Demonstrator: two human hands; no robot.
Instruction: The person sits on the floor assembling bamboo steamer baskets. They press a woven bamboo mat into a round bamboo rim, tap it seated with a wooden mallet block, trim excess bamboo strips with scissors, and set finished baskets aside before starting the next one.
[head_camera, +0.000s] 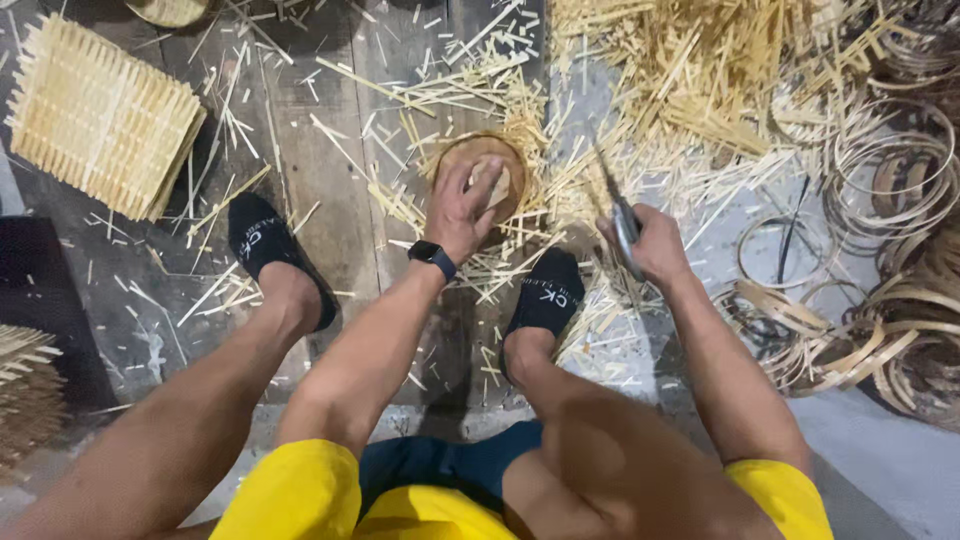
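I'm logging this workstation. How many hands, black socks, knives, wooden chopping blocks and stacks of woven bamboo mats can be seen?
Hands: 2, left hand, right hand
Black socks: 2, and
Knife: 1
Wooden chopping block: 1
Stacks of woven bamboo mats: 2, and
Total: 8

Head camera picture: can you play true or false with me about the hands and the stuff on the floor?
1. The left hand presses a bamboo piece on a round block. True.
2. The right hand is empty. False: it grips a blade.
3. Bamboo hoops lie on the right. True.
4. The person is barefoot. False: black socks.
5. A woven mat lies at top left. True.
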